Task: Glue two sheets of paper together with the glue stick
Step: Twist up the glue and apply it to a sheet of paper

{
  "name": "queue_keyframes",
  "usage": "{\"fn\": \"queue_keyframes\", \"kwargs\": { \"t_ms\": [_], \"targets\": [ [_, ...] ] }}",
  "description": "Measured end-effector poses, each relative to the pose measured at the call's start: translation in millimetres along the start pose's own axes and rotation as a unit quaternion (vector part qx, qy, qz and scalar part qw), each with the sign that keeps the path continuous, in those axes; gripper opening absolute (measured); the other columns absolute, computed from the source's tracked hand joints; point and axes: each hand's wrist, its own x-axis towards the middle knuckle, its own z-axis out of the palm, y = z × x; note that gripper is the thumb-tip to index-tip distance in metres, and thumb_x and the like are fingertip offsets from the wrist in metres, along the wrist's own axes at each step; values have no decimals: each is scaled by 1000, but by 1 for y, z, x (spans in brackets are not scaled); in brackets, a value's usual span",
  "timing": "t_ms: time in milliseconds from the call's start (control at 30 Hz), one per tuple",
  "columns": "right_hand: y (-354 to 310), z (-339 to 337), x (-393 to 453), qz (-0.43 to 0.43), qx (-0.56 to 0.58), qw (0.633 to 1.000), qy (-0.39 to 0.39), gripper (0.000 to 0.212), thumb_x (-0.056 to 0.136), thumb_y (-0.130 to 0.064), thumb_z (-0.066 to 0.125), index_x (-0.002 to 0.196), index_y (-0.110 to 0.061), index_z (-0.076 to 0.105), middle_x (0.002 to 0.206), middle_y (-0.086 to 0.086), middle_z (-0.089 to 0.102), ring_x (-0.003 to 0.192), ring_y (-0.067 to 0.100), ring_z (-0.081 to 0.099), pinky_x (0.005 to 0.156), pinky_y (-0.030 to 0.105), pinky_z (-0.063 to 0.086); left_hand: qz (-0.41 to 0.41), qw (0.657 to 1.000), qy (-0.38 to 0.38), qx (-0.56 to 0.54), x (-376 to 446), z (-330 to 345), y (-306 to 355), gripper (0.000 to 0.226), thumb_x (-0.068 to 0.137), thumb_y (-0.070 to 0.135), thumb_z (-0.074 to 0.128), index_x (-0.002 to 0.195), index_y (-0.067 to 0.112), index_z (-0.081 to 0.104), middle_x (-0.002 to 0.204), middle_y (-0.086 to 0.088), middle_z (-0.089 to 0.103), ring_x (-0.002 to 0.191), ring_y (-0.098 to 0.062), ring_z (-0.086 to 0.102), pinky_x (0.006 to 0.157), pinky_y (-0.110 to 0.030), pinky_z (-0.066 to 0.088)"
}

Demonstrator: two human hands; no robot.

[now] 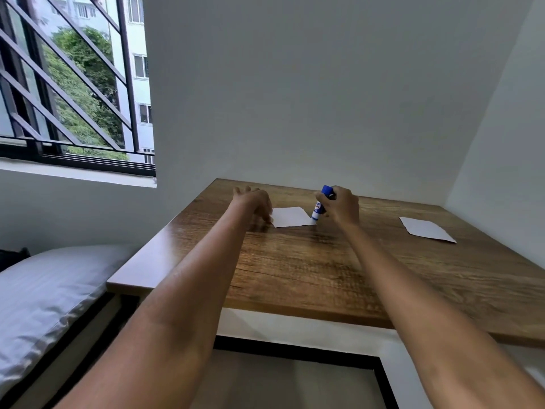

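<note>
While right hand [342,205] grips glue stick [321,205] on paper [290,216], left hand [254,203] open, pinning edge

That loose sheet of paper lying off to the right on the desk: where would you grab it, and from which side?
Take the second sheet by its near-right corner, coming from the right with the right hand once it is free of the glue stick. The sheet lies flat on the table, so probably fingers must slide or pinch a corner up; nothing blocks that side.
</note>
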Motion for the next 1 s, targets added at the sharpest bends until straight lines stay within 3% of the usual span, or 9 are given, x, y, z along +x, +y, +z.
{"fn": "queue_keyframes", "kwargs": {
  "t_ms": [133,233,333,467,600,667,800,900,1000],
  "targets": [
    [2,-4,2,3,30,999,11,35,86,-32,63,85,3,62,85,18,71,77,32,69,71,40,53,0,1000,0,-5,1,1,2,41,81,36,68,120,24,60,150,-5,35,143,-31,15,114,-56,-1],
    [0,-1,2,-2,12,1000,0,29,86,-30,63,77,-3,58,84,16,70,73,27,64,61,30,42,-2,1000,-2,-5,1,1,3,42,82,35,67,121,23,60,150,-5,35,143,-31,15,114,-56,-2],
    [3,0,2,6,-3,1000,-6,25,85,-29,64,79,-5,60,86,16,69,71,20,56,63,26,35,-4,1000,-4,-19,1,1,3,41,83,33,67,121,22,60,151,-7,35,144,-31,12,114,-57,-4],
    [8,-6,4,16,22,1000,4,31,86,-30,63,78,0,58,86,21,69,79,32,68,69,37,50,-9,999,2,-43,5,4,4,35,83,28,67,118,21,62,147,-8,41,144,-31,14,113,-57,-4],
    [2,-12,6,40,125,990,43,42,85,-33,65,88,8,61,89,26,68,83,40,67,81,52,53,9,997,29,-65,7,7,8,21,86,17,62,105,20,68,115,-5,69,128,-23,47,113,-56,2],
    [-1,-13,8,70,178,980,55,39,84,-33,66,92,5,62,89,21,70,79,33,69,81,47,56,21,997,33,-67,5,9,11,22,85,10,58,99,22,71,105,-3,73,115,-20,58,112,-54,5],
    [1,-11,10,108,252,961,27,20,83,-21,67,94,-6,62,85,12,68,60,11,59,57,24,51,49,993,92,-55,10,8,22,32,88,5,47,100,25,71,119,1,65,120,-20,52,113,-52,9],
    [4,-2,13,135,256,957,-22,17,80,-20,69,85,-13,54,90,10,63,63,11,52,54,23,40,103,972,126,-172,17,2,32,26,89,9,52,108,15,69,121,-6,65,115,-22,56,107,-42,34],
    [-1,12,19,129,261,953,-82,27,82,-20,71,101,-10,54,100,9,60,80,18,57,58,21,42,121,911,139,-369,25,-4,49,27,92,7,48,111,1,66,115,-18,66,96,-26,60,78,-30,43]
  ]
}}
